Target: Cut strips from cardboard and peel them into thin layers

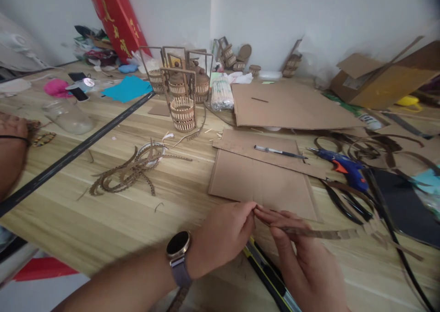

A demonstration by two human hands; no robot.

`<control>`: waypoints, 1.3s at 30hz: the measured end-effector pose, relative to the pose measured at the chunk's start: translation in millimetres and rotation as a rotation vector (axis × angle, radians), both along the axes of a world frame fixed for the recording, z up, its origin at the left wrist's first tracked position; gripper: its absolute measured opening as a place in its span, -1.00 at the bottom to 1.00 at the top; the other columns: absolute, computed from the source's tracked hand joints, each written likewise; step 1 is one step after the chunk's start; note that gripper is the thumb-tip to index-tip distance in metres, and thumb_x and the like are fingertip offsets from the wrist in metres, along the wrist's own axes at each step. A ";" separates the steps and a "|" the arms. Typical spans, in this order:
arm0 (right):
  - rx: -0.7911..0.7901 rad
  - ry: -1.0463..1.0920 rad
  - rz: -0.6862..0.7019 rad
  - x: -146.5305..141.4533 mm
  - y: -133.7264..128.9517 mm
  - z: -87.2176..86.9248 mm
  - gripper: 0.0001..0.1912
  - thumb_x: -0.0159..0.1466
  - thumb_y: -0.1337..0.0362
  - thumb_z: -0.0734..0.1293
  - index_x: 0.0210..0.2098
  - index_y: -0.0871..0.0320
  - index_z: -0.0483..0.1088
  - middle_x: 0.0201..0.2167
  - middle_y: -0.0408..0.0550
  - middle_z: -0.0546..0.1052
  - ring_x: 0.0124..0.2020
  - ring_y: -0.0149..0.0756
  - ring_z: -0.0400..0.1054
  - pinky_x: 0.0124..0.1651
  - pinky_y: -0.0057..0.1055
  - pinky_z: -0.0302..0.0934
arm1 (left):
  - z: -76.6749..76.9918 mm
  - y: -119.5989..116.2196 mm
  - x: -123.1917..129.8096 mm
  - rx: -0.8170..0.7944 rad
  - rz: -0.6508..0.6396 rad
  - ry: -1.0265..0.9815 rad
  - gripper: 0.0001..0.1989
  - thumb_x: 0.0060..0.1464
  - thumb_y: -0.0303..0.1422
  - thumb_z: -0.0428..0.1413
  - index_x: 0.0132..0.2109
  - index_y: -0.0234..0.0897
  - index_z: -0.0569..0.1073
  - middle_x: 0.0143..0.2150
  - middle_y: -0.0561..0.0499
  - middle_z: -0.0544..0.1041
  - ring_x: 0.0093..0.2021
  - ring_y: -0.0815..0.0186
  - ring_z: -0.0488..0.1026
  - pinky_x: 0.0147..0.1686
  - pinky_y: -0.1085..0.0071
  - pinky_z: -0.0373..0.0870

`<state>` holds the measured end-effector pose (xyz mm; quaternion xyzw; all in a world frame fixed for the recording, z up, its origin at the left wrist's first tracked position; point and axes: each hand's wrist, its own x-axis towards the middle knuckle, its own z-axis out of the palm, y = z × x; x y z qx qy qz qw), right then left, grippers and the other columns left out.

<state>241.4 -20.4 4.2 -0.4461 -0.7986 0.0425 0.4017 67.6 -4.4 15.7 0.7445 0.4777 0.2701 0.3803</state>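
Note:
My left hand (225, 232), with a watch (178, 245) on its wrist, pinches one part of a thin brown cardboard strip (319, 233). My right hand (309, 261) grips the same strip close by, fingertips nearly meeting those of the left. The strip's frayed end trails off to the right; a piece of strip (178, 299) also shows below my left wrist. Under my hands lies a yellow and black utility knife (264, 273). Just beyond them are flat cardboard pieces (257, 172) with a pen (280, 152) on top.
Curled corrugated strips (132, 167) lie left of centre. Small stick-and-cardboard baskets (182, 115) stand behind. To the right are a blue glue gun (343, 163), pliers (343, 204) and a dark tablet-like slab (405, 202). Another person's hand (13, 131) rests at far left, past a black strip (79, 149).

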 end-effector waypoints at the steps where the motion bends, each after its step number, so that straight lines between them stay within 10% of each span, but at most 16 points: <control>1: -0.009 0.008 -0.005 0.0 -1.0 0.2 -0.82 0.44 0.23 0.17 -0.10 0.03 0.39 -0.21 -0.10 0.65 -0.09 -0.31 0.56 -0.04 -0.39 0.45 | 0.7 0.0 -0.2 0.008 0.005 0.011 -0.79 0.33 -0.46 -0.08 -0.18 -0.30 0.45 -0.30 0.01 0.55 -0.29 0.33 0.47 -0.32 0.45 0.23; 11: -0.191 0.264 -0.038 0.8 1.0 1.9 -0.87 0.43 0.23 0.18 -0.23 0.03 0.35 -0.26 -0.08 0.64 -0.19 -0.33 0.58 -0.20 -0.48 0.47 | 4.1 -2.0 -1.7 0.051 0.039 -0.053 -0.72 0.36 -0.37 -0.08 0.04 -0.30 0.47 -0.16 -0.04 0.63 -0.20 0.29 0.55 -0.24 0.44 0.33; 24: -0.392 0.592 0.025 8.4 4.9 10.8 -0.74 0.43 0.05 0.18 -0.31 0.04 0.30 -0.56 -0.16 0.51 -0.40 -0.23 0.54 -0.31 -0.33 0.44 | 3.6 5.1 -6.0 0.046 0.162 0.028 -0.80 0.24 -0.39 -0.03 -0.22 -0.27 0.50 -0.40 0.04 0.54 -0.41 0.35 0.45 -0.42 0.45 0.16; 28: -0.276 0.396 0.061 16.8 3.8 19.0 -0.82 0.43 0.15 0.18 -0.27 0.04 0.32 -0.44 -0.09 0.58 -0.23 -0.22 0.57 -0.16 -0.32 0.44 | 1.7 12.9 -8.1 -0.045 0.214 -0.056 -0.74 0.28 -0.31 -0.09 -0.18 -0.25 0.49 -0.50 0.10 0.46 -0.46 0.34 0.41 -0.42 0.44 0.20; 32: -0.299 0.188 0.014 19.2 14.0 26.9 -0.85 0.39 0.19 0.21 -0.29 0.05 0.34 -0.37 -0.08 0.58 -0.34 -0.31 0.54 -0.44 -0.50 0.34 | 2.5 10.7 -6.3 -0.028 0.208 -0.017 -0.65 0.29 -0.22 -0.12 0.00 -0.25 0.47 -0.38 0.02 0.51 -0.35 0.26 0.45 -0.31 0.38 0.27; 39: -0.292 -0.014 -0.304 62.4 52.5 44.4 -0.73 0.29 0.04 0.19 -0.37 0.08 0.36 -0.52 -0.11 0.52 -0.49 -0.29 0.42 -0.42 -0.40 0.26 | -1.6 8.0 -3.9 -0.060 0.172 0.005 -0.64 0.30 -0.20 -0.19 -0.14 -0.25 0.44 -0.31 -0.04 0.53 -0.27 0.21 0.48 -0.20 0.29 0.30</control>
